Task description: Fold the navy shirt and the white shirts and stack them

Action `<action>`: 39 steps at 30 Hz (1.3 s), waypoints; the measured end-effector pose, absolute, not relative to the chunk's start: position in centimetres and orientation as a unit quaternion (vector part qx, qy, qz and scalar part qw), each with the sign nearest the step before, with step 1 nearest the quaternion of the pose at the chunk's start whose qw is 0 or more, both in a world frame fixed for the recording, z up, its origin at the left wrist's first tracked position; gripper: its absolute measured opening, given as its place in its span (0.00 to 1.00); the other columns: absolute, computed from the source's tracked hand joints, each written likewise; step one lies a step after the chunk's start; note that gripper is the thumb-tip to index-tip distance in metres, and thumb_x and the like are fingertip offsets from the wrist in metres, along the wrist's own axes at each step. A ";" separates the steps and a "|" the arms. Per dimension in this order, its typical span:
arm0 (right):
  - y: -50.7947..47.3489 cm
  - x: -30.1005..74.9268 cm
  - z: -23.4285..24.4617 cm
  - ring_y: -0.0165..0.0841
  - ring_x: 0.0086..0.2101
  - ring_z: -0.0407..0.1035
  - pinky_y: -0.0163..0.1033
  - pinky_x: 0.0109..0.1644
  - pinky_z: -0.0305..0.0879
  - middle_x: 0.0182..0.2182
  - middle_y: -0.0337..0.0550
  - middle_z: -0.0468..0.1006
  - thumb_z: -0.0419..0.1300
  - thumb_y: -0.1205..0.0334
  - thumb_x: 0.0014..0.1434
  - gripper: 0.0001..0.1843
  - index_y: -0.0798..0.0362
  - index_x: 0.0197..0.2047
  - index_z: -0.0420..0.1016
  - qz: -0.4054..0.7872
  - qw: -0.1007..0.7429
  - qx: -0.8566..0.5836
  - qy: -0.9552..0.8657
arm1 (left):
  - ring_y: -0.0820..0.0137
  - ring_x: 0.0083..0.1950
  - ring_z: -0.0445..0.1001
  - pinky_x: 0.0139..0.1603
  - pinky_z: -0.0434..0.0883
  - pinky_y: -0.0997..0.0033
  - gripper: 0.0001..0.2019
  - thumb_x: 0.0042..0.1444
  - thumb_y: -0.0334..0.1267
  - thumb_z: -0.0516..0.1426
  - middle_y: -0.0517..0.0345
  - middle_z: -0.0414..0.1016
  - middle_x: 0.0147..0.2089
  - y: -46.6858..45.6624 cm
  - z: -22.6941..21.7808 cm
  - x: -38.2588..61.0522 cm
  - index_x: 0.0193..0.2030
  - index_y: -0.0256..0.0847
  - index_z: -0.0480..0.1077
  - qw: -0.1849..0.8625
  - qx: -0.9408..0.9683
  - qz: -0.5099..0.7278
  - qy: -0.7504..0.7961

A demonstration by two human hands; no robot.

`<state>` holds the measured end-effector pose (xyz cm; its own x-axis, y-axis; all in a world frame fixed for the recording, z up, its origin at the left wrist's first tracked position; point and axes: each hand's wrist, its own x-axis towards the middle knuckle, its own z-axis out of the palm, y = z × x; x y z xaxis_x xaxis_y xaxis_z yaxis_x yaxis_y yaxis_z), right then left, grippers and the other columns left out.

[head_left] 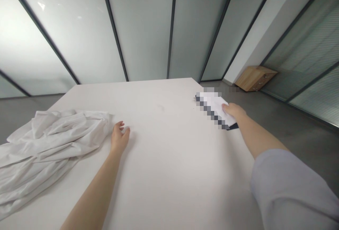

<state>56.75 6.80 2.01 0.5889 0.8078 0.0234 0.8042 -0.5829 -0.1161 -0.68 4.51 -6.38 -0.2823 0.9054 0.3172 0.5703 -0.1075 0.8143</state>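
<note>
My right hand (234,111) grips the near right side of a flat white item with a dark edge (218,106), thumb on top. It lies at or just over the table's right edge; part of it is pixelated, so I cannot tell its exact kind. Over the table, my left hand (120,138) is open, fingers loosely curled and thumb apart, with nothing in it. Just left of that hand lies a crumpled heap of white cloth (71,131), rumpled in many folds and running out of view at the left.
A white table (164,173) spreads beneath both arms, its far edge toward a frosted glass partition (145,28). On the grey floor to the far right stands a wooden drawer cabinet (254,78), next to a blind-covered glass wall (304,46).
</note>
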 end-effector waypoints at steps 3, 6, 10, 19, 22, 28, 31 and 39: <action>6.4 55.8 1.3 0.50 0.52 0.69 0.52 0.52 0.64 0.53 0.67 0.72 0.44 0.46 0.64 0.32 0.60 0.60 0.70 0.047 0.022 -0.913 -0.406 | 0.59 0.49 0.74 0.44 0.73 0.59 0.22 0.50 0.44 0.56 0.46 0.73 0.51 4.5 -6.3 -0.7 0.53 0.42 0.63 0.174 0.575 0.476 0.642; 5.6 54.7 1.1 0.53 0.54 0.65 0.55 0.54 0.60 0.55 0.69 0.70 0.44 0.47 0.64 0.33 0.63 0.60 0.68 -0.028 0.038 -0.915 -0.401 | 0.59 0.49 0.74 0.44 0.72 0.59 0.22 0.51 0.44 0.55 0.47 0.73 0.51 4.5 -6.2 -0.7 0.53 0.42 0.63 0.174 0.576 0.474 0.643; 4.4 53.1 0.9 0.54 0.55 0.61 0.55 0.55 0.56 0.55 0.67 0.69 0.47 0.50 0.64 0.29 0.62 0.58 0.68 -0.192 0.088 -0.858 -0.469 | 0.60 0.49 0.74 0.46 0.72 0.58 0.22 0.52 0.43 0.55 0.47 0.73 0.51 4.4 -6.1 -0.5 0.53 0.42 0.62 0.179 0.576 0.468 0.646; 4.3 52.0 -1.2 0.55 0.56 0.61 0.57 0.56 0.55 0.56 0.66 0.69 0.45 0.44 0.64 0.33 0.63 0.57 0.70 -0.092 0.025 -0.846 -0.524 | 0.62 0.50 0.74 0.50 0.72 0.58 0.21 0.53 0.40 0.55 0.48 0.73 0.53 4.4 -6.0 -0.4 0.54 0.42 0.63 0.188 0.574 0.462 0.650; 4.5 50.1 -0.9 0.55 0.58 0.58 0.58 0.58 0.54 0.59 0.67 0.66 0.47 0.47 0.64 0.31 0.64 0.59 0.67 -0.156 0.097 -0.826 -0.533 | 0.61 0.51 0.74 0.51 0.72 0.58 0.21 0.53 0.40 0.55 0.47 0.73 0.53 4.4 -5.7 -0.2 0.55 0.41 0.63 0.188 0.576 0.447 0.658; 4.3 39.8 -1.6 0.48 0.58 0.61 0.51 0.60 0.56 0.59 0.56 0.69 0.49 0.49 0.65 0.26 0.54 0.59 0.69 -0.097 0.115 -0.702 -0.696 | 0.62 0.52 0.75 0.54 0.70 0.60 0.14 0.55 0.39 0.53 0.49 0.77 0.49 4.3 -5.0 0.1 0.48 0.42 0.70 0.183 0.611 0.378 0.671; 4.0 34.8 -2.6 0.47 0.62 0.57 0.50 0.63 0.54 0.64 0.54 0.64 0.48 0.45 0.65 0.30 0.52 0.64 0.65 -0.021 0.051 -0.674 -0.736 | 0.62 0.51 0.76 0.54 0.69 0.61 0.12 0.57 0.40 0.53 0.50 0.79 0.47 4.0 -4.6 0.3 0.45 0.42 0.73 0.171 0.639 0.316 0.680; 4.0 32.1 -5.0 0.48 0.65 0.52 0.54 0.65 0.50 0.66 0.52 0.59 0.46 0.43 0.65 0.30 0.48 0.64 0.64 0.012 0.042 -0.665 -0.746 | 0.61 0.52 0.76 0.53 0.69 0.61 0.13 0.59 0.40 0.53 0.50 0.79 0.47 3.5 -3.9 0.8 0.46 0.42 0.74 0.141 0.660 0.256 0.692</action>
